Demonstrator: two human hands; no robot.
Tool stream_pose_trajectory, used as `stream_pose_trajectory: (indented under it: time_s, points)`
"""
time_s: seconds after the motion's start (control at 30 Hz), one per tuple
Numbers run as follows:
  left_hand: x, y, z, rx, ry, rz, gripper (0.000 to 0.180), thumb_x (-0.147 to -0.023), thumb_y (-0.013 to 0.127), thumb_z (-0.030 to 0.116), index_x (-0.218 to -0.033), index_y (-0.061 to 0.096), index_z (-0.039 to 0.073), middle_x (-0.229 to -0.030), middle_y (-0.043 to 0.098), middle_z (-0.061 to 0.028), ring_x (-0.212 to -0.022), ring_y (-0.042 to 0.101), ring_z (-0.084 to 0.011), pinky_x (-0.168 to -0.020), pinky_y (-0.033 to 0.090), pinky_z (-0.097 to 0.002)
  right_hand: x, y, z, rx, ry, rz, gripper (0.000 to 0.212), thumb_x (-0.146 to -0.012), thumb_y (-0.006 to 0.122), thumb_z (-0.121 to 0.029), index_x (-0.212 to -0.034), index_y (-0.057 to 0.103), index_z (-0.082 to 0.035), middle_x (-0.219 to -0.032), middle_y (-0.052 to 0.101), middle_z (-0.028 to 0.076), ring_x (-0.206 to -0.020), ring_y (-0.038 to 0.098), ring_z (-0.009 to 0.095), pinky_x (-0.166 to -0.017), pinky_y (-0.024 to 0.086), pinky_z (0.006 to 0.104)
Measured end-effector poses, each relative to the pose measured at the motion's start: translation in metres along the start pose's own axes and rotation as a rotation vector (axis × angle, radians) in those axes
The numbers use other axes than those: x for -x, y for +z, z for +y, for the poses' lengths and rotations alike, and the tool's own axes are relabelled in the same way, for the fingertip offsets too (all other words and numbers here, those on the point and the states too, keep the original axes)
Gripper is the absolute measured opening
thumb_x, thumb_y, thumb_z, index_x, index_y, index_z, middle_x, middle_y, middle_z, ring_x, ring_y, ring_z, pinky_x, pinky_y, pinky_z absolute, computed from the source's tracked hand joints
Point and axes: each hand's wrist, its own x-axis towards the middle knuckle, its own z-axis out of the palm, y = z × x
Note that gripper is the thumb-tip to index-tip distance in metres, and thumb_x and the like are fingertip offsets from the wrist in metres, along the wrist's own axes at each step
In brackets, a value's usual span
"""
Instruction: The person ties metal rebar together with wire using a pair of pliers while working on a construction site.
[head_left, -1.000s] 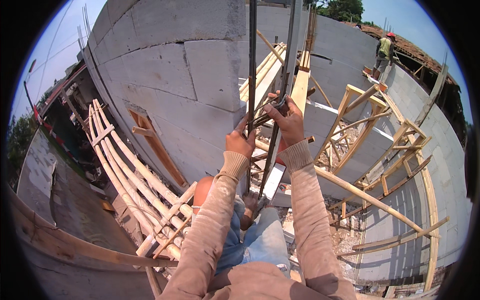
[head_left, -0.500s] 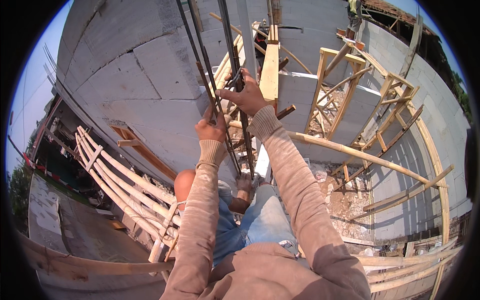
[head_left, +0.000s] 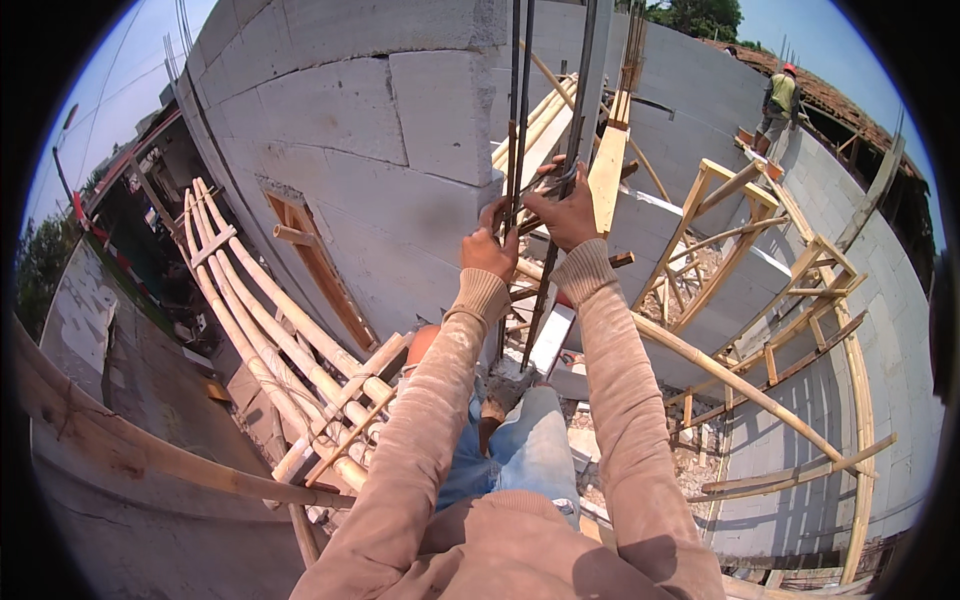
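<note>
Outdoor site, hard sun, blue sky. Grey block wall with wooden window frame. Bamboo scaffold leans left; timber frames right. Road below, trees beyond. Rubble on ground

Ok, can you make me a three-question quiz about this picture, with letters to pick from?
1. Where are both hands?
A. on the upright steel bars
B. on a bamboo pole
C. in the lap

2. What colour is the wall of blocks?
A. red
B. grey
C. green

3. How do the steel bars stand?
A. flat on the ground
B. coiled up
C. upright

Answers: 1 A, the left hand and right hand grip the steel bars. 2 B, the block wall is pale grey. 3 C, they rise straight up past the wall corner.
</note>
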Motion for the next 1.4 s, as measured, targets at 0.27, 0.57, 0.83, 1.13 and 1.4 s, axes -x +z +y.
stream_pose_trajectory:
  time_s: [0.27,0.57,0.83,1.13,1.4]
  points:
    - [-0.001,-0.005,0.022,-0.063,-0.186,-0.12,0.059,-0.089,0.063,0.016,-0.146,0.052,0.024,-0.1,0.072,-0.024,-0.093,0.07,-0.0428,-0.085,0.056,-0.0478,0.01,0.0,-0.02,-0.177,-0.011,-0.024,0.06,-0.077,0.075,0.006,-0.125,0.043,-0.008,-0.111,0.059,0.004,-0.091,0.061,0.012,-0.078,0.055,0.0273]
    - [-0.013,-0.007,0.013,-0.025,-0.243,-0.252,0.061,-0.089,0.065,0.025,-0.148,0.048,0.027,-0.097,0.072,-0.0238,-0.09,0.069,-0.0432,-0.08,0.056,-0.0492,0.011,0.004,-0.023,-0.009,-0.073,0.026,0.059,-0.079,0.072,0.009,-0.13,0.045,-0.005,-0.119,0.062,0.007,-0.076,0.062,0.008,-0.068,0.055,0.0233]
    - [-0.012,-0.007,0.002,0.074,-0.168,-0.292,0.066,-0.091,0.062,0.023,-0.153,0.041,0.025,-0.086,0.071,-0.0224,-0.082,0.069,-0.0436,-0.076,0.056,-0.0532,0.01,-0.001,-0.016,-0.02,-0.078,-0.006,0.061,-0.081,0.067,0.01,-0.135,0.042,-0.005,-0.125,0.06,0.011,-0.085,0.061,0.008,-0.072,0.057,0.0227]
    - [-0.003,0.016,-0.001,0.02,-0.065,-0.1,0.066,-0.087,0.069,0.028,-0.149,0.048,0.022,-0.1,0.073,-0.0165,-0.075,0.071,-0.0381,-0.068,0.057,-0.0486,0.013,-0.011,-0.009,-0.027,-0.022,0.022,0.061,-0.082,0.073,0.001,-0.135,0.044,-0.007,-0.12,0.059,0.006,-0.095,0.061,0.012,-0.077,0.055,0.0261]
    - [-0.002,0.033,-0.008,-0.15,0.003,0.013,0.064,-0.088,0.067,0.024,-0.149,0.048,0.026,-0.099,0.074,-0.0113,-0.069,0.072,-0.0327,-0.06,0.058,-0.0453,0.014,-0.004,-0.011,-0.037,-0.019,0.044,0.063,-0.081,0.075,-0.002,-0.134,0.044,-0.007,-0.119,0.06,0.006,-0.094,0.06,0.01,-0.078,0.055,0.0262]
